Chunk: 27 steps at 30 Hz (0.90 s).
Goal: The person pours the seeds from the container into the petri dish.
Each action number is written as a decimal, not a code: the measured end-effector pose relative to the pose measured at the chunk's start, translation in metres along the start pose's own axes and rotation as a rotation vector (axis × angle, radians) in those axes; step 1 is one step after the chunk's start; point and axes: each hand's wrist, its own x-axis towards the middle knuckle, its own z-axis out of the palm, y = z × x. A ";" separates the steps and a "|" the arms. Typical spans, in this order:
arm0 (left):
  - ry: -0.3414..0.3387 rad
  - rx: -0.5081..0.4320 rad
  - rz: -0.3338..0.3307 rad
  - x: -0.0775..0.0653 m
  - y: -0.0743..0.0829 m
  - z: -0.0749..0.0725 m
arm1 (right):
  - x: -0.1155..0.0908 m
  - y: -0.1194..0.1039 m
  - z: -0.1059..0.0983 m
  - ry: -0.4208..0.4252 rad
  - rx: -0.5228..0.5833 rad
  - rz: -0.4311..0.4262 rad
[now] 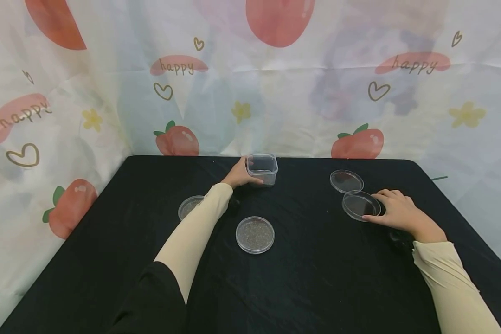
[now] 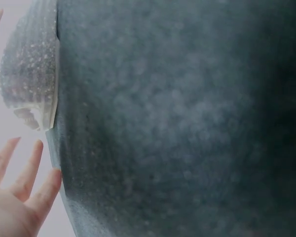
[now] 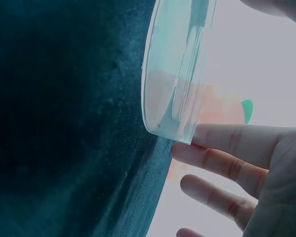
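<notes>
My left hand [image 1: 241,175] is around the near left side of a clear square plastic tub [image 1: 268,178] at the table's back, thumb across its front. In the left wrist view its fingers [image 2: 27,177] are spread, with a gap to the tub [image 2: 29,74], which holds small grains. To the right, my right hand [image 1: 401,211] reaches over the edge of a clear round dish [image 1: 356,206]. Its fingers are fairly straight in the right wrist view, a fingertip [image 3: 200,134] right at the rim of the dish [image 3: 163,94].
Another clear round dish [image 1: 346,181] overlaps the one by my right hand. A round dish of grains [image 1: 255,235] sits mid-table. A further dish [image 1: 188,206] is partly hidden behind my left forearm. The black-covered table [image 1: 309,278] meets a printed curtain [image 1: 284,106] at the back.
</notes>
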 end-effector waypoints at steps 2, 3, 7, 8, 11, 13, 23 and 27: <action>0.010 0.015 0.013 0.001 -0.001 0.000 | 0.000 0.000 0.000 0.002 0.004 0.000; 0.013 0.025 0.019 0.001 -0.001 0.001 | 0.000 0.000 0.000 0.004 0.006 0.000; 0.024 0.045 0.056 0.002 -0.001 0.001 | 0.000 -0.001 0.001 0.014 0.007 -0.003; 0.028 0.050 0.066 0.002 -0.001 0.001 | 0.000 -0.001 0.001 0.014 0.007 -0.003; 0.047 0.065 0.096 0.002 0.000 0.001 | 0.000 -0.001 0.001 0.014 0.006 -0.001; 0.064 0.080 0.122 0.002 0.002 0.001 | -0.001 -0.001 0.001 0.012 0.007 0.001; 0.129 0.128 0.289 0.002 0.017 -0.003 | -0.001 -0.002 0.000 0.014 0.014 -0.002; 0.157 0.196 0.331 -0.001 0.024 -0.003 | -0.001 -0.003 0.000 0.014 0.017 0.003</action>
